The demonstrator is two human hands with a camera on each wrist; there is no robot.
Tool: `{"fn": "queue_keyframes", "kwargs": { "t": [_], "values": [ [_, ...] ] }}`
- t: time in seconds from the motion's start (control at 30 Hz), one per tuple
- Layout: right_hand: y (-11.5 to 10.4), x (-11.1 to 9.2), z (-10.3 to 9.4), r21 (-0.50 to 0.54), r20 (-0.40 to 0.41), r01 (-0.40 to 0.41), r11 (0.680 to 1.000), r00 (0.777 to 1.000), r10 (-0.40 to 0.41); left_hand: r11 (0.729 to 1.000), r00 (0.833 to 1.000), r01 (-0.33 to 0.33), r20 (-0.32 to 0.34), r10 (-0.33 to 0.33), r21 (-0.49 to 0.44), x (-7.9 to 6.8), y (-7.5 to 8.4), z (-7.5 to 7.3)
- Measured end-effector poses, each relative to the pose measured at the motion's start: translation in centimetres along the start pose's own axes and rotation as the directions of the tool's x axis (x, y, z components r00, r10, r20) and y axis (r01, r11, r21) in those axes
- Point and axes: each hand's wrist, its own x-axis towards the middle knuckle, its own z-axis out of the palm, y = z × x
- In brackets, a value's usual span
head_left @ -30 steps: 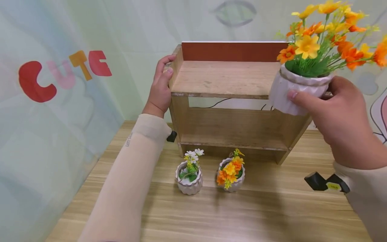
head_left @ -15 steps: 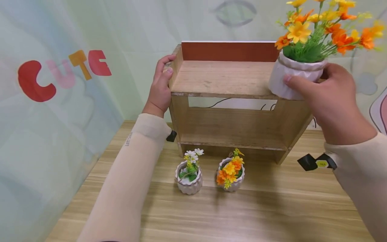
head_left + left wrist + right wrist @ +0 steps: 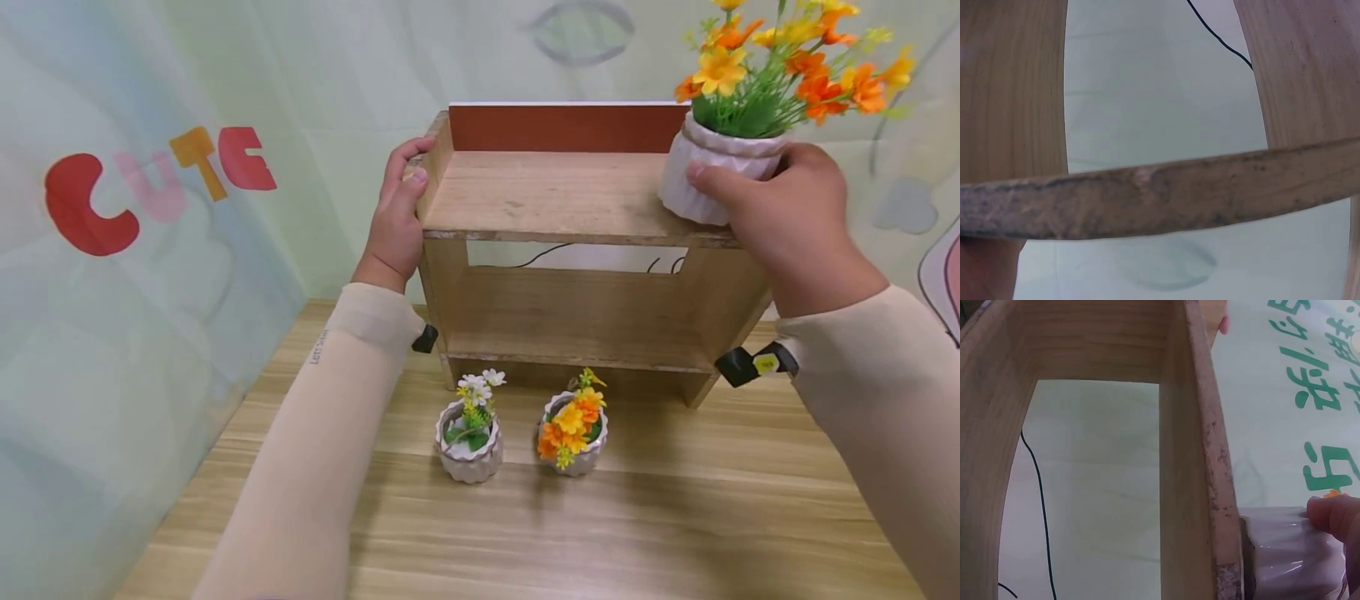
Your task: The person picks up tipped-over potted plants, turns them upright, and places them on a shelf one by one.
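Note:
My right hand (image 3: 795, 217) grips a white ceramic flowerpot (image 3: 693, 183) of yellow and orange artificial flowers (image 3: 780, 75), upright at the right end of the top board of a small wooden shelf (image 3: 555, 196). In the right wrist view the pot (image 3: 1291, 556) is at the board's edge; whether its base touches the wood I cannot tell. The left hand (image 3: 396, 221) holds the shelf's left side panel, fingers over its upper edge and thumb on the front. In the left wrist view only a bit of that hand (image 3: 988, 269) shows, below the board's front edge (image 3: 1160, 197).
In front of the shelf, on the wood-grain table (image 3: 487, 542), stand a pot with white flowers (image 3: 471, 454) and a pot with orange flowers (image 3: 577, 442). A dark cable (image 3: 542, 254) runs behind the shelf. A printed cloth backdrop (image 3: 352, 58) hangs behind and at left.
My right hand has carried the flowerpot left and farther back, from in front of the shelf's right corner to over its top board. The left hand has stayed put.

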Motion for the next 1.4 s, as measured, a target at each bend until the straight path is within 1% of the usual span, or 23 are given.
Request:
{"fn": "queue_keyframes", "kwargs": {
  "t": [0.17, 0.27, 0.4, 0.63, 0.83, 0.9, 1.03, 1.13, 1.27, 1.4],
  "values": [
    [0.0, 0.6, 0.5, -0.063, 0.007, -0.027, 0.998, 1.0, 0.027, 1.0, 1.0, -0.003, 0.0, 0.003, -0.008, 0.0, 0.0, 0.0],
    [-0.1, 0.7, 0.8, -0.117, -0.011, -0.037, 0.992, 0.999, 0.036, 1.0, 1.0, 0.0, 0.001, 0.0, -0.008, -0.1, 0.1, 0.0],
    [-0.3, 0.6, 1.0, -0.16, -0.026, -0.052, 0.986, 0.998, 0.049, 1.0, 1.0, 0.003, 0.002, -0.003, -0.006, -0.2, 0.1, -0.1],
    [-0.6, 0.9, 1.2, -0.206, -0.019, -0.042, 0.978, 0.999, 0.038, 1.0, 1.0, 0.002, 0.001, -0.002, -0.015, -0.2, 0.2, -0.2],
    [-0.7, 1.4, 1.2, -0.188, -0.016, -0.071, 0.98, 0.997, 0.069, 1.0, 1.0, 0.002, 0.002, -0.002, -0.02, -0.2, 0.1, -0.2],
    [-0.6, 1.5, 1.2, -0.183, -0.019, -0.085, 0.98, 0.996, 0.083, 1.0, 1.0, 0.001, 0.003, -0.001, -0.023, -0.2, 0.1, -0.2],
    [-0.4, 1.2, 1.2, -0.162, -0.022, -0.086, 0.983, 0.996, 0.084, 1.0, 1.0, 0.01, 0.003, -0.01, -0.016, -0.2, 0.2, -0.2],
    [-0.2, 1.0, 1.0, -0.114, -0.01, -0.065, 0.991, 0.998, 0.064, 1.0, 1.0, 0.012, 0.003, -0.012, -0.013, -0.2, 0.3, -0.2],
    [0.3, 0.4, 0.6, -0.078, 0.01, -0.026, 0.997, 1.0, 0.027, 1.0, 1.0, 0.006, 0.005, -0.006, -0.014, -0.1, 0.3, -0.2],
    [0.7, -0.6, 0.2, -0.058, 0.038, 0.002, 0.998, 0.999, 0.0, 1.0, 1.0, 0.002, 0.003, -0.002, -0.014, 0.0, 0.2, -0.2]
  ]
}}
